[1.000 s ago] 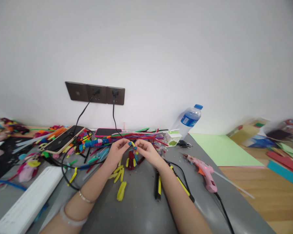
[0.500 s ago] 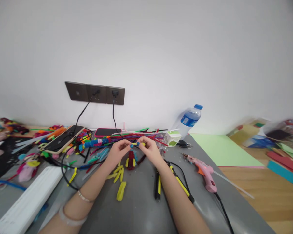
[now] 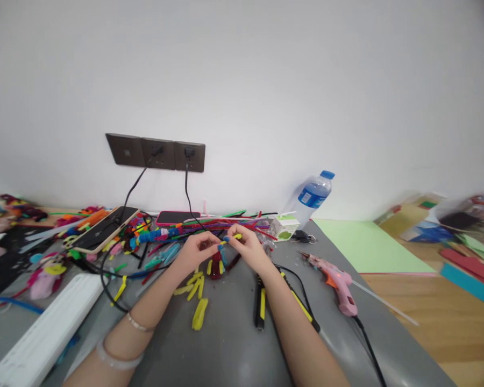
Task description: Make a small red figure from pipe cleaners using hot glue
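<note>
The fingers (image 3: 225,240) of both hands meet over the middle of the bench (image 3: 229,349), pinching a short yellow stem (image 3: 234,236) between them. The left hand (image 3: 196,251) grips its near end, and the right hand (image 3: 246,248) closes on it from the other side, so the stem lies level between the two, lifted a little clear of the bench. Held at both ends like this, it looks steadied for bending or twisting.

Just under the fingers stands a small red figure (image 3: 215,267) with yellow and blue bits on it, right below the stem, seemingly kept within reach as the piece being built up. In front of the left hand lie loose yellow loops (image 3: 198,313), apart from each other on the grey surface, probably ready-made parts.

By the right forearm lie black and yellow pliers (image 3: 260,307), handles toward the person. Further right rests a pink glue gun (image 3: 339,283) on its side, nozzle pointing left, its cord running off the near edge. Behind the hands a heap of coloured stems (image 3: 210,223) stretches along the wall, with a phone (image 3: 177,217) there and a tablet (image 3: 105,228) to the left, both cabled to the sockets (image 3: 157,152). A bottle (image 3: 311,198) leans at the back right beside a small carton (image 3: 284,228), and green paper (image 3: 363,247) lies beyond the gun.
</note>
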A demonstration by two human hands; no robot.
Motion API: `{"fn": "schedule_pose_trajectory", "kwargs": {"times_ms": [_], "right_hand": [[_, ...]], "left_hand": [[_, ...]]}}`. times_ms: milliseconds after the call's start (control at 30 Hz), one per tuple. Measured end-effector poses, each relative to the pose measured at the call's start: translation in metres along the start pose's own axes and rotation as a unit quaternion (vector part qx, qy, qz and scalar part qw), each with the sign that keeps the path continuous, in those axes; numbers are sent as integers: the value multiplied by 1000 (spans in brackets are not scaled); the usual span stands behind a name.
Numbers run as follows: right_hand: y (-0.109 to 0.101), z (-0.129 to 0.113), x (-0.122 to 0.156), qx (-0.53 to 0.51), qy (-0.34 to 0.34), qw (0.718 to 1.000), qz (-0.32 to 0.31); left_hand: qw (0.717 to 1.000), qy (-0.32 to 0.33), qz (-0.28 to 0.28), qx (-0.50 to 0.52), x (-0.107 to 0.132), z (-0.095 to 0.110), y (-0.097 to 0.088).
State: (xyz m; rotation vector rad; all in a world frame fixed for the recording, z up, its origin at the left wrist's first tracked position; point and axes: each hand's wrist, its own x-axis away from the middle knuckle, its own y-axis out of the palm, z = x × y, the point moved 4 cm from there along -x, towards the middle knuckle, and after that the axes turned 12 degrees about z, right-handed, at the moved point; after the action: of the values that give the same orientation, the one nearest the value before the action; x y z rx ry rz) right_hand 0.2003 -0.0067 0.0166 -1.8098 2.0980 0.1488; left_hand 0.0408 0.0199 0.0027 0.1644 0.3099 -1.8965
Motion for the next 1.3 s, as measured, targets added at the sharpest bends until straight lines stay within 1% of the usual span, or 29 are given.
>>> {"fn": "schedule_pose_trajectory", "kwargs": {"times_ms": [133,267,367,467,600,767,900,1067,1167,1300], "right_hand": [[1,-1,0,-7,2,1000,-8],[-1,-2,0,-61,2,998,8],[-3,0,-1,-91,8,996,23],[-4,4,-2,-75,30,997,21],[-2,9,-2,-36,53,998,-6],[2,7,1,-51,65,996,-45],[10,4,6,-66,88,990,-83],[18,0,9,-91,95,985,-108],[18,1,9,-96,97,985,-102],[13,5,6,-93,105,987,-78]], "left_hand": [[1000,6,-16,-5,1,1,1],[999,-16,-29,20,2,-2,3],[999,-30,-12,36,2,-3,2],[999,-29,15,31,0,-3,-1],[999,-21,43,6,-2,-6,-5],[996,-11,90,3,-2,-9,-9],[991,-14,124,39,-1,-4,-8],[983,-48,152,87,4,-3,-1],[982,-56,157,87,4,-3,0],[986,-56,143,65,2,-1,-4]]}}
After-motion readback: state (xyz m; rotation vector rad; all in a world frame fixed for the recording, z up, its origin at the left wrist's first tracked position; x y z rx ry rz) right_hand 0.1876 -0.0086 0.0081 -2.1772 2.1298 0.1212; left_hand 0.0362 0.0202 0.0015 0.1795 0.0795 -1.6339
